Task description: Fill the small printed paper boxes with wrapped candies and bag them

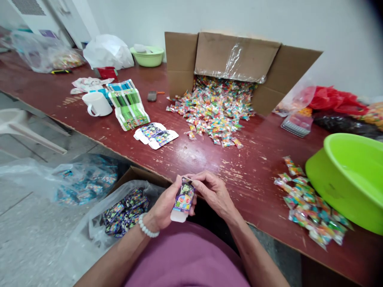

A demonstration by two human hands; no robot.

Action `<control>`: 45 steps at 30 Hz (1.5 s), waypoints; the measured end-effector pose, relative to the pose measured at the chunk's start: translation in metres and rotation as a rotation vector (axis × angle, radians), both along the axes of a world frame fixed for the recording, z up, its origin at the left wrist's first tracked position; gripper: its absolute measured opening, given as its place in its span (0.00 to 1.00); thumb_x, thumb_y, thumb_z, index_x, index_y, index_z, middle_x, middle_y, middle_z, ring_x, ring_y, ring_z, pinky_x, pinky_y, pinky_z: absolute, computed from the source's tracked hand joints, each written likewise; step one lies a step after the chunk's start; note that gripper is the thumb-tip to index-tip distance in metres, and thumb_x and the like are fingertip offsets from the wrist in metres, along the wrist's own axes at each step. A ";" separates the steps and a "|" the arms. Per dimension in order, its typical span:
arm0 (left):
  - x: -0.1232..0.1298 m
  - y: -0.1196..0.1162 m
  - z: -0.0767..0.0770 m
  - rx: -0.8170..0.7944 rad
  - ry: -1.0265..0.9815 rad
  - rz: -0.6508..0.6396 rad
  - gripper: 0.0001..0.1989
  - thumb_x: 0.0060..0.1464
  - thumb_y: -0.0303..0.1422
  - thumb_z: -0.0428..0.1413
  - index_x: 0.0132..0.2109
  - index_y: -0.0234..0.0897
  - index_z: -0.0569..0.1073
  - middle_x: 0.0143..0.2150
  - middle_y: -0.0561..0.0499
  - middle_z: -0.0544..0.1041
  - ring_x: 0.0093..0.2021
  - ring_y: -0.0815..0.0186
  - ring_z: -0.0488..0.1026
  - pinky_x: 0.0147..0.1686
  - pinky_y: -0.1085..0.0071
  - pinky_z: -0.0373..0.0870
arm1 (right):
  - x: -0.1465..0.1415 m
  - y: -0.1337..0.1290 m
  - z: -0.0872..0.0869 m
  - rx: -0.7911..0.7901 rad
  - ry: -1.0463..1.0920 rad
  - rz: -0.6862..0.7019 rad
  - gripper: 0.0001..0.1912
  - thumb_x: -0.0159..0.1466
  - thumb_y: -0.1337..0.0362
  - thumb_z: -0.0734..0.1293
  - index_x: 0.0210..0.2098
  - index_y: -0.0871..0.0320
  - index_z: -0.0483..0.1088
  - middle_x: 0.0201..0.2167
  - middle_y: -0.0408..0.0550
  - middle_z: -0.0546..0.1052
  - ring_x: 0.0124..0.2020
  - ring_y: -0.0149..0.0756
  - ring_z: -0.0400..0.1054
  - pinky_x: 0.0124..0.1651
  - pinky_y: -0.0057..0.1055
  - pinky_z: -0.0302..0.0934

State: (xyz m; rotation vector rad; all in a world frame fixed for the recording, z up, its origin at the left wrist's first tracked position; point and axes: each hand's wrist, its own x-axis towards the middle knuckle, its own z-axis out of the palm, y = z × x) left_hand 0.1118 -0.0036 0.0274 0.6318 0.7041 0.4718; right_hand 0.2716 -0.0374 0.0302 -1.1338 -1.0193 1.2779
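Observation:
A small printed candy box [183,199], dark purple with green and coloured pictures, is held over the table's front edge, a white flap sticking out at its lower end. My left hand [167,203], with a beaded bracelet on the wrist, is wrapped round the box from the left. At the box's top end, my right hand [214,193] pinches the edge between thumb and fingers. Beyond my hands, flat printed cartons [157,134] of the same design lie on the table. Wrapped candies [215,107] spill from a cardboard box [233,56] lying on its side.
A plastic-lined carton of filled boxes [127,211] stands below my left arm, beside a bag of blue packets [89,183]. Green cartons [130,105] and a white mug [97,104] are at left. A green basin [347,179] and loose candies [311,207] sit at right.

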 end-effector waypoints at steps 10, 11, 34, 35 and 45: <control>0.004 0.004 0.005 0.027 0.081 0.010 0.35 0.58 0.61 0.45 0.56 0.37 0.69 0.28 0.50 0.76 0.17 0.63 0.74 0.17 0.69 0.72 | 0.008 0.006 0.000 0.143 -0.349 0.041 0.10 0.65 0.56 0.69 0.42 0.53 0.78 0.35 0.47 0.79 0.28 0.32 0.71 0.31 0.29 0.66; 0.005 0.003 0.004 0.046 0.085 0.016 0.34 0.58 0.60 0.46 0.56 0.38 0.68 0.29 0.50 0.77 0.17 0.63 0.75 0.17 0.68 0.72 | 0.009 0.006 -0.001 0.161 -0.383 0.024 0.10 0.65 0.56 0.69 0.40 0.53 0.79 0.35 0.47 0.78 0.29 0.33 0.72 0.32 0.29 0.65; 0.005 -0.003 0.003 0.310 0.202 0.010 0.34 0.59 0.56 0.51 0.65 0.40 0.64 0.31 0.50 0.76 0.17 0.68 0.72 0.16 0.74 0.68 | 0.004 -0.006 -0.007 0.202 -0.452 0.017 0.14 0.70 0.57 0.63 0.29 0.55 0.71 0.28 0.43 0.72 0.30 0.33 0.68 0.36 0.29 0.62; 0.006 -0.001 0.003 0.321 0.208 0.009 0.33 0.59 0.55 0.51 0.64 0.40 0.66 0.33 0.50 0.76 0.17 0.69 0.72 0.16 0.75 0.67 | 0.003 -0.006 -0.006 0.229 -0.501 0.014 0.13 0.69 0.58 0.63 0.30 0.55 0.72 0.29 0.44 0.73 0.32 0.34 0.68 0.38 0.30 0.62; -0.003 0.002 -0.009 0.079 0.064 0.113 0.21 0.57 0.41 0.61 0.53 0.41 0.66 0.37 0.49 0.78 0.33 0.63 0.79 0.35 0.69 0.74 | 0.096 0.079 -0.024 0.150 -0.810 -0.440 0.19 0.65 0.55 0.65 0.52 0.56 0.72 0.51 0.57 0.75 0.53 0.49 0.66 0.56 0.47 0.58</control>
